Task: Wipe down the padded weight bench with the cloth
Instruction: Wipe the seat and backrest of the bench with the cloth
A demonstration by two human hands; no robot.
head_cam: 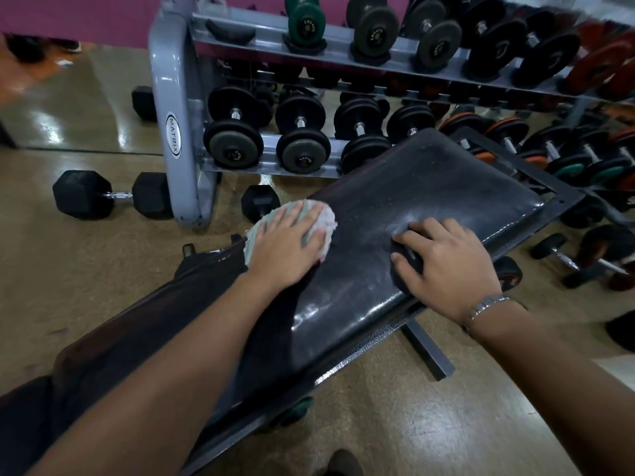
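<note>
The black padded bench (429,187) runs diagonally from lower left to upper right, and its surface is shiny with faint streaks. A pale, light-coloured cloth (328,218) lies on the pad's left edge. My left hand (285,245) presses flat on the cloth with fingers spread, covering most of it. My right hand (446,262) sits on the pad's right edge, fingers curled on top and thumb at the side, gripping the edge. A metal watch band is on that wrist.
A grey dumbbell rack (171,97) full of round dumbbells stands just beyond the bench. Hex dumbbells (110,195) lie on the floor to the left, and more dumbbells (584,252) lie to the right. The bench's metal frame (426,352) sticks out below.
</note>
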